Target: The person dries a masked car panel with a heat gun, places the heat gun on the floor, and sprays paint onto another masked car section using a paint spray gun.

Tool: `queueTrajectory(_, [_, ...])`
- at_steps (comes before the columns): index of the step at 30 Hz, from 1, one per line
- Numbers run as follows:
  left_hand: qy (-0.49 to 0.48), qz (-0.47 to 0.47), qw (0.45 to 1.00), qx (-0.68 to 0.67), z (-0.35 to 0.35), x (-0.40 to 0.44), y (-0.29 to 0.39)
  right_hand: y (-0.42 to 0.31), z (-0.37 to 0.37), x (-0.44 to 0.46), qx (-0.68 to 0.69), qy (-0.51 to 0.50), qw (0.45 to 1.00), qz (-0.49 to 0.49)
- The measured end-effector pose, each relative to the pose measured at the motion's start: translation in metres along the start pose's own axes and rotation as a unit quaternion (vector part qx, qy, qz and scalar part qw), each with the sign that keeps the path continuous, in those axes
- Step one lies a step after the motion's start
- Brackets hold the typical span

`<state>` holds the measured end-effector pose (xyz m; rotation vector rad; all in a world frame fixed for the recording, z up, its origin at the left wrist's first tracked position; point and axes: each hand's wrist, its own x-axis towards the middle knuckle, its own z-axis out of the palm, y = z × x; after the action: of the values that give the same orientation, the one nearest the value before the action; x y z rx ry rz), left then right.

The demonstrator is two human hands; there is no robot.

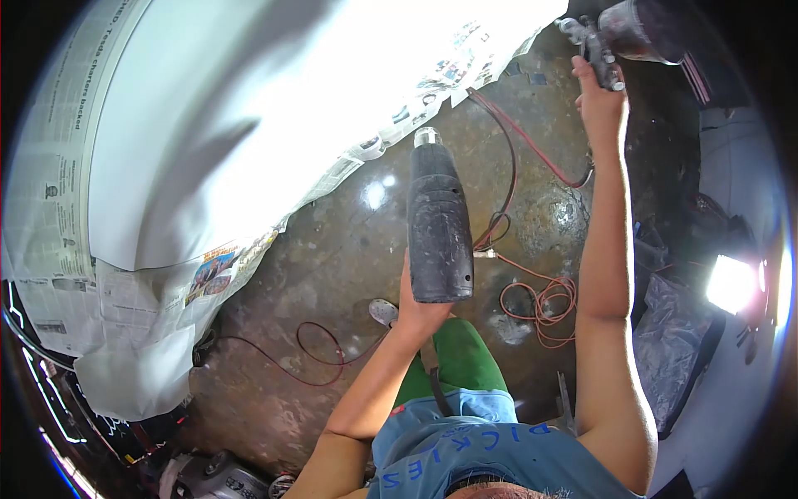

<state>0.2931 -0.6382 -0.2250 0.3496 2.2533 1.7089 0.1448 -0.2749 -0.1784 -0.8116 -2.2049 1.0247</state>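
A dark, scuffed heat gun [439, 220] with a metal nozzle is in my left hand [422, 311], which is wrapped round its handle beneath the body. The nozzle points away from me, towards the newspaper-edged white panel [179, 179]. At the upper right, my right hand [604, 110] is closed on a metal spray gun [593, 51] at the end of my outstretched arm. A stained paint cup [633, 33] is attached to the spray gun. Part of each grip is hidden by my fingers or by the tool itself.
Newspaper [50, 216] borders the glaring white panel. A red hose [540, 150] and a coiled orange cord [540, 303] lie on the stained floor [366, 241]. A bright work lamp [730, 284] shines at the right, near plastic sheeting [669, 337].
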Motion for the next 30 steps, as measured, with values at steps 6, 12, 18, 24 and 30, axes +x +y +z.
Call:
queueTrajectory(6, [-0.002, -0.088, 0.993, -0.075, -0.004, -0.005, -0.003, 0.017, 0.025, -0.061, -0.092, -0.120, 0.988, -0.022])
queueTrajectory(12, [-0.004, 0.027, 0.998, 0.060, -0.014, -0.003, -0.004, 0.024, 0.015, -0.124, -0.103, -0.283, 0.954, -0.003])
queueTrajectory(18, [0.017, -0.103, 0.983, -0.151, -0.014, 0.015, 0.027, 0.053, -0.038, -0.215, -0.036, -0.245, 0.968, -0.045])
queueTrajectory(24, [-0.014, -0.027, 0.992, -0.124, -0.013, 0.042, 0.073, 0.052, -0.122, -0.298, 0.012, -0.218, 0.969, 0.112])
queueTrajectory(30, [0.074, 0.098, 0.987, -0.105, -0.030, 0.010, 0.112, 0.002, -0.172, -0.335, 0.091, -0.170, 0.973, 0.128])
